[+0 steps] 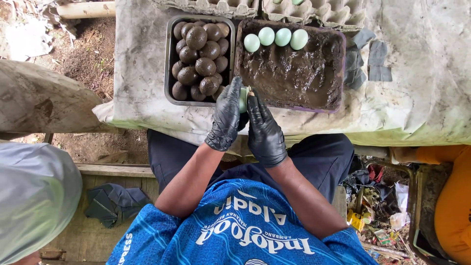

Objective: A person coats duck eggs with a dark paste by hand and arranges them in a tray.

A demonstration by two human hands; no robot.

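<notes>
Grey rounded shape (34, 196) sits at 8 o'clock, unclear what it is. Steel tray (168, 59) at 11 o'clock of the hands, full of mud-coated eggs (205, 66), dark brown, piled close.

Left hand (226, 118), black glove, fingers curled partway around a pale egg (243, 99), thumb side pressed to it. Egg is between both hands, at the near edge of the table, right on the seam between the two trays, only a sliver of shell showing. Right hand (265, 128), black glove, fingers straight and closed together, flat against the egg's other side; holds it by pressing, not wrapping.

Mud tray (294, 78) at 1 o'clock of the hands, wet brown paste spread across it. Four clean eggs (274, 38), pale green, line its far edge in a row. Egg cartons (216, 7) at 12 o'clock, beyond both trays. Stained cloth (422, 73) covers the table out to 3 o'clock. Orange garment (454, 206) at 4 o'clock, another person's probably.

Step, as judged: coating one egg in mud by hand, this one barely covered. Next move calls for a light, even grip, since gloves look slick and shell is thin, plus a free gap in the packed steel tray.
</notes>
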